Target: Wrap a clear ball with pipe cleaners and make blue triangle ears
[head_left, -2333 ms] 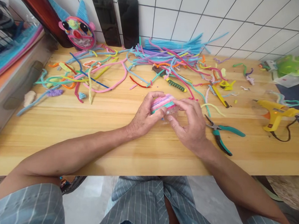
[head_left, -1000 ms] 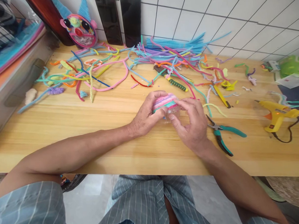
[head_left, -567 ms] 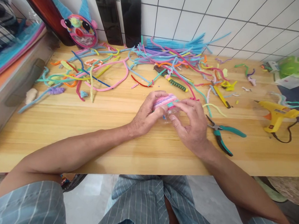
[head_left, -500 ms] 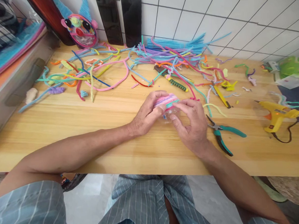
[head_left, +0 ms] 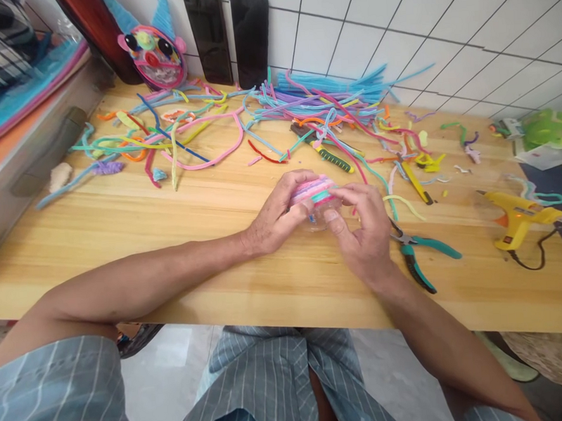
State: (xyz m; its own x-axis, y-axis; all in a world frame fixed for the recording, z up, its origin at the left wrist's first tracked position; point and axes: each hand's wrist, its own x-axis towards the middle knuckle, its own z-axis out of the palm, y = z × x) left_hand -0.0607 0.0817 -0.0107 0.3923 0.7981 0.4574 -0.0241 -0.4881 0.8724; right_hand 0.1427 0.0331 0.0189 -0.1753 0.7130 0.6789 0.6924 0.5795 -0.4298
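A small round piece wound with pink, purple and teal pipe cleaners (head_left: 313,190) sits at the middle of the wooden table (head_left: 169,243), over a clear plastic base. My left hand (head_left: 274,214) wraps its left side, fingers curled over the top. My right hand (head_left: 363,228) pinches its right side, thumb and forefinger pressed on the teal band. Both forearms rest on the table.
Loose pipe cleaners (head_left: 312,104) lie in a heap across the back. Teal-handled pliers (head_left: 419,253) lie just right of my right hand. A yellow glue gun (head_left: 519,218) stands far right. A finished pipe-cleaner face (head_left: 153,54) and two phones (head_left: 251,34) lean on the tiled wall.
My right hand's fingers have shifted slightly on the wound piece, the thumb moving lower on its side. The left hand keeps its hold. The view has drifted a little.
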